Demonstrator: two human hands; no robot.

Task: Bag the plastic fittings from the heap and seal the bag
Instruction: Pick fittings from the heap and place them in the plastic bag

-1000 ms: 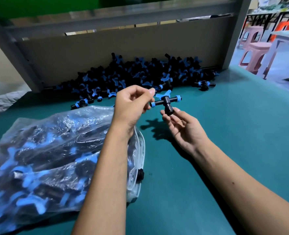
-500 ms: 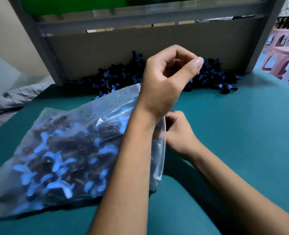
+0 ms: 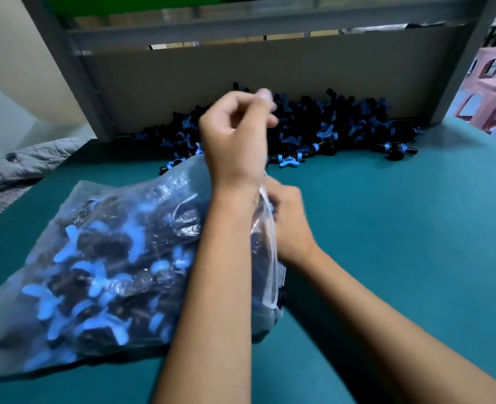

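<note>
A clear plastic bag (image 3: 101, 252), bulging with black and blue fittings, lies on the green table at the left, its mouth (image 3: 270, 228) facing right. The heap of fittings (image 3: 328, 126) lies against the back panel. My left hand (image 3: 235, 135) hovers above the bag's mouth, blurred, fingers curled, and I see nothing in it. My right hand (image 3: 287, 217) is at the mouth with its fingers tucked behind the white rim, so they are hidden. The fitting held a moment ago is out of sight.
Loose fittings (image 3: 395, 148) lie on the green table (image 3: 386, 243) in front of the heap. A grey panel and frame (image 3: 182, 83) close off the back. Pink stools (image 3: 491, 91) stand at the right, grey cloth (image 3: 22, 158) at the left.
A second ago both hands held one tee fitting in front of the heap. My right hand then went to the bag's mouth and stays there; my left hand rose, curled.
</note>
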